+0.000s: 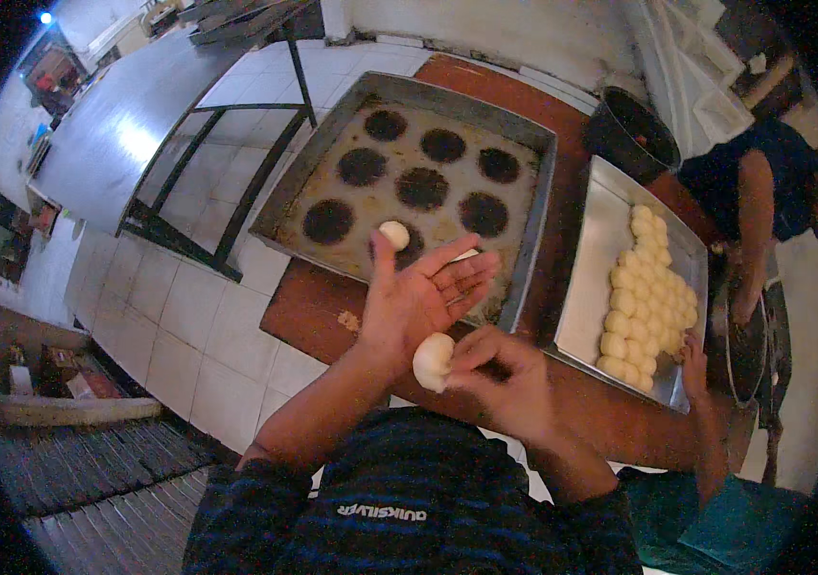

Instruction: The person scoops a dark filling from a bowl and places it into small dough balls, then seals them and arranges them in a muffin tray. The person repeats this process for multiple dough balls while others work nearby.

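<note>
My left hand (419, 302) is palm up over the near edge of a worn square baking pan (369, 262), fingers apart and nothing in it. Dark round patches mark the pan's floor. A small pale dough ball (394, 235) shows just past my left thumb, and another dough ball (465, 254) is mostly hidden behind the fingers. Close to my left wrist, the fingertips of my right hand (506, 374) pinch a larger pale dough piece (433, 361). My right hand is slightly blurred.
On the brown tabletop (322, 309), a metal tray (592, 230) holds many joined dough balls (642, 302); another person's hand (695, 363) reaches them. A second person's arm (754, 230) dips towards a round pot (743, 338). A black bucket (628, 136) stands behind; a metal table (128, 129) is left.
</note>
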Available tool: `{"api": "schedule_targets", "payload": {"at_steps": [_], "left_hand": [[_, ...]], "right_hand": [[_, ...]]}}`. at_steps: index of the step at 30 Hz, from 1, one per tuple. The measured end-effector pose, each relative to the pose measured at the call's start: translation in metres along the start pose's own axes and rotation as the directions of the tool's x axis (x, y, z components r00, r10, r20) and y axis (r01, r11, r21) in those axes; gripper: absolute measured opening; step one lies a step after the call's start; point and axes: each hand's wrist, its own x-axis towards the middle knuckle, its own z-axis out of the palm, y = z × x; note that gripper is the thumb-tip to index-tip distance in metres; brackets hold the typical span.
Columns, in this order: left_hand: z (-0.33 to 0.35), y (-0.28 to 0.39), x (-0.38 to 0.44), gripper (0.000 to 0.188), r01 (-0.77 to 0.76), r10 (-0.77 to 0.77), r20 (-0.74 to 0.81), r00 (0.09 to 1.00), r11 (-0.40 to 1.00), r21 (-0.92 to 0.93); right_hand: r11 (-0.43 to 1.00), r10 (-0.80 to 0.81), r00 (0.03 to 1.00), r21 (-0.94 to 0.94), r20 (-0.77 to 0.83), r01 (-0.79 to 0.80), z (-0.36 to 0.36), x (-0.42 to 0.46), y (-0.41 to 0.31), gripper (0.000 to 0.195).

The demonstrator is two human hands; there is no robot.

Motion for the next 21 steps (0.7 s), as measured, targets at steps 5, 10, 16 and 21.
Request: {"api": "schedule_targets", "payload": {"at_steps": [5, 10, 16, 21], "left_hand": [[-0.024, -0.007, -0.028, 0.097, -0.236, 0.221, 0.085, 0.972, 0.941, 0.245], [-0.039, 0.016, -0.032, 0.035, -0.378, 0.564, 0.218, 0.796, 0.182, 0.908], [-0.056, 0.042, -0.04, 0.022, -0.131, 0.651, -0.161, 0.742, 0.376, 0.917], [-0.083, 0.056, -0.043, 0.025, -0.37, 0.718, 0.332, 0.611, -0.112, 0.922]], "right_hand": [[0.637, 0.308, 0.946, 0.76, -0.101, -0.127, 0.031, 0.035, 0.0, 0.006], [0.587, 0.378, 0.922, 0.749, 0.081, -0.306, 0.065, 0.055, 0.014, 0.021], [0.888, -0.01, 1.0, -0.459, 0.027, 0.021, 0.065, 0.069, 0.022, 0.035], [0.658, -0.444, 0.859, -0.558, 0.254, 0.505, 0.095, 0.083, -0.005, 0.052]]}}
